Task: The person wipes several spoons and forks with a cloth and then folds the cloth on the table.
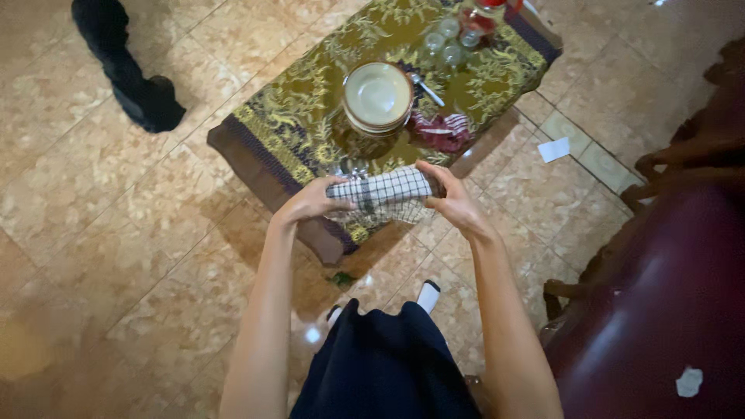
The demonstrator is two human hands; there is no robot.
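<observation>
Two hands hold a checked cloth (382,191) above the near edge of a low worktop (264,147), which is covered w/ a gold-patterned cloth. Left hand (310,202) has its grip closed round the cloth's left end; right hand (450,198) grips the right end, fingers curled over it. Cloth is rolled or bunched into a short bar between them, loose part hanging below. On the worktop: stack of bowls (378,97) approx. in the middle, spoon (427,88) just beside it, red patterned cloth (442,130) to its right, several glasses (448,43) at the far end. Dark bundle (124,66) lies on the tiled floor, well apart.
</observation>
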